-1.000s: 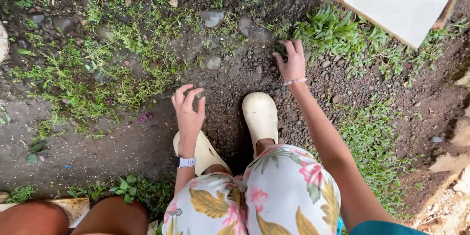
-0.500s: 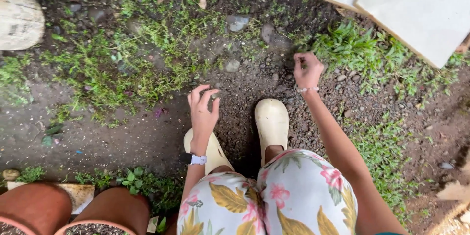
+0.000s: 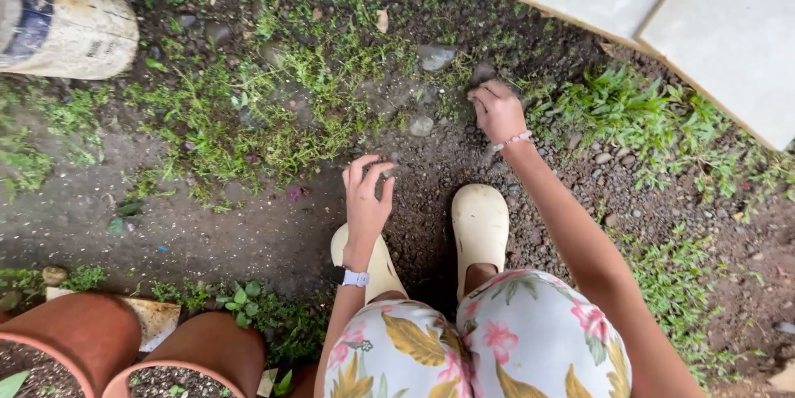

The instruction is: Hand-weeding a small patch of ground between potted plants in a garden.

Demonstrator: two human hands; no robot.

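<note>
Partly, the right hand (image 3: 497, 110) hides a grey stone (image 3: 483, 74).

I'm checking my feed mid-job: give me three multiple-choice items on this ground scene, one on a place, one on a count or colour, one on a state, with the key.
1. Where is the right hand?
A. on the soil near a grey stone
B. inside a clay pot
C. on the pale slab

2. How many clay pots show at lower left?
A. none
B. two
C. five

3. How is the left hand held?
A. flat on the ground
B. fingers bent together just above the gravel
C. wrapped round a shoe

Key: 1 A, its closed fingers rest on dark soil just below the stone. 2 B, two reddish rims sit side by side. 3 B, the fingertips curl toward the thumb over the gravel; whether they pinch something is too small to tell.
</note>
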